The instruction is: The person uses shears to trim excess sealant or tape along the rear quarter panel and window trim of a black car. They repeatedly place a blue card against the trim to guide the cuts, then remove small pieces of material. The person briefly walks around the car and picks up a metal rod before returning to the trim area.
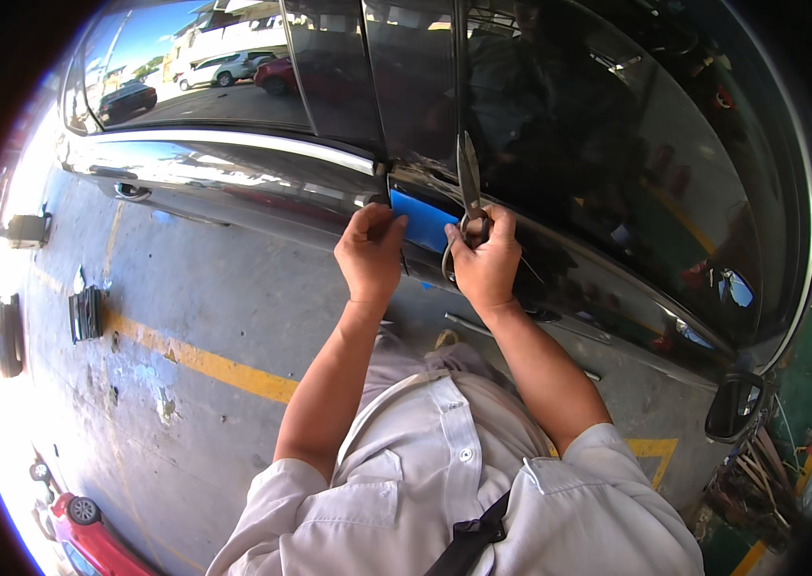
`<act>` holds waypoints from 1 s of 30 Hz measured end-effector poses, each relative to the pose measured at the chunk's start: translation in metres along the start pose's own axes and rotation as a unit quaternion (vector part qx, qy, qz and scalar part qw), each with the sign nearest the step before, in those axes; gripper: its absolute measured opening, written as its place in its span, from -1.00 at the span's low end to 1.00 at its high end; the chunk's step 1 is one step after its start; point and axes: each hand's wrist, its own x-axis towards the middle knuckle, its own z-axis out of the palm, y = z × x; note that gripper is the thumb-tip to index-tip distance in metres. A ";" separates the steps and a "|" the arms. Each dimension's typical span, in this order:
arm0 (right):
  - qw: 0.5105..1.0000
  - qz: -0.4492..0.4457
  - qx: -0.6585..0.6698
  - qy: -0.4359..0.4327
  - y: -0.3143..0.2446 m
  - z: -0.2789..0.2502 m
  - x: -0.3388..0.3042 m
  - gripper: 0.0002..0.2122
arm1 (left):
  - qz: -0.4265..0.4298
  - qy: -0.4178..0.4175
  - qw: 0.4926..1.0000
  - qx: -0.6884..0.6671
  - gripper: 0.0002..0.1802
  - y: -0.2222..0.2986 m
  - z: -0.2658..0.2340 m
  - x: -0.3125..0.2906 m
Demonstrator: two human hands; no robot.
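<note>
A dark car (559,163) fills the upper part of the view, its side windows and door facing me. My left hand (369,252) presses a blue flat piece (422,220) against the door just below the window line. My right hand (484,261) is closed around the handles of metal scissors (468,178), whose blades point up along the window pillar. Both hands sit close together on the door at the blue piece.
A side mirror (738,403) juts out at the right. Grey concrete floor (185,298) with a yellow painted line (204,362) lies to the left. A tyre (8,334), a small dark crate (86,313) and a red toy-like car (89,533) rest there.
</note>
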 end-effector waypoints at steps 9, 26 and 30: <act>0.997 -0.032 -0.050 0.050 -0.008 0.008 0.004 -0.53 | 0.187 -0.073 0.970 0.135 -0.61 -0.003 -0.005 0.004; 0.996 -0.005 -0.001 0.086 -0.007 -0.017 -0.013 -0.55 | 0.384 -0.144 0.848 0.337 -0.39 -0.006 -0.014 0.017; 0.997 0.008 -0.022 0.077 -0.001 -0.034 -0.031 -0.53 | 0.412 -0.135 0.832 0.346 -0.37 -0.011 -0.017 0.023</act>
